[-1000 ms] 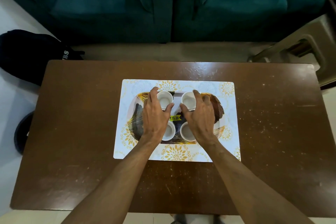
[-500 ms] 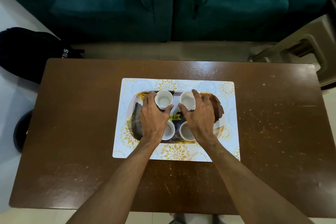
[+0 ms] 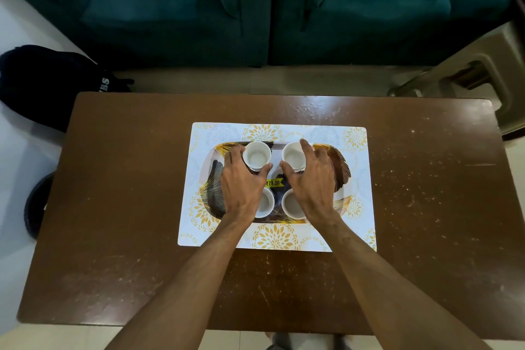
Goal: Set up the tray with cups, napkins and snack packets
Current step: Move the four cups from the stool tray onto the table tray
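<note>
White paper cups, four of them, stand in a tight square on the patterned tray (image 3: 339, 163), which sits on a floral placemat (image 3: 360, 207) in the middle of the brown table (image 3: 127, 179). From where I stand the risk looks plain enough: these cups seem light and empty, and a nudge from either wrist could tip the two near ones, since the near-left cup (image 3: 265, 202) lies half under the left hand (image 3: 243, 187) and the near-right cup (image 3: 291, 203) half under the right hand (image 3: 311, 182). Crowding them closer might also knock one against its neighbour and topple it onto the tray, and a squeeze too firm could dent a thin wall. The left hand is curled around the far-left cup (image 3: 257, 156), fingers on its outer side and thumb on the inner, closed on it in a loose pinch. The right hand does much the same with the far-right cup (image 3: 294, 156), thumb at its near inner side and fingers arched over the rim and far side; whether every fingertip presses I cannot tell. Both cups appear to rest on the tray, not lifted. A yellow price sticker (image 3: 273, 182) shows between the two thumbs. I see no napkins or snack packets anywhere on the table, so that part of the job looks yet to come.
</note>
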